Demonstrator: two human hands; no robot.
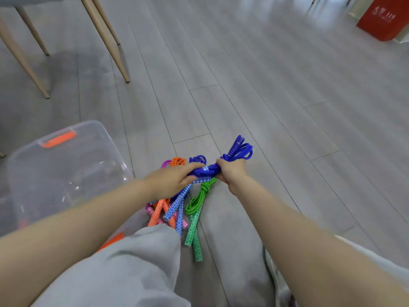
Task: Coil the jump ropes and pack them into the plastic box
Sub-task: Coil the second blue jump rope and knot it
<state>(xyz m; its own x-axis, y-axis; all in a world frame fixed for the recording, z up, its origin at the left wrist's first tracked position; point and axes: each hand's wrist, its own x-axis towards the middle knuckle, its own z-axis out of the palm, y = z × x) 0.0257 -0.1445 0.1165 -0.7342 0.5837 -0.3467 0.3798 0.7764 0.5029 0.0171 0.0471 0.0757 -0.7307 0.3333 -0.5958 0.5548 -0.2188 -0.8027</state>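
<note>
I've got the blue rope (238,151) bunched just above the floor, my right hand (232,171) gripping its loops, left hand (174,180) fingers pinching the wrap at the middle; I judge I'm cinching the coil. Green rope (199,199), orange rope (178,161) and pink one lie coiled beside; next, lift into the plastic box (62,165) at left

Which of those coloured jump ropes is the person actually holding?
The blue rope: both the left hand and the right hand grip its bundled cord. The green rope, orange rope and pink rope lie on the floor.
</note>
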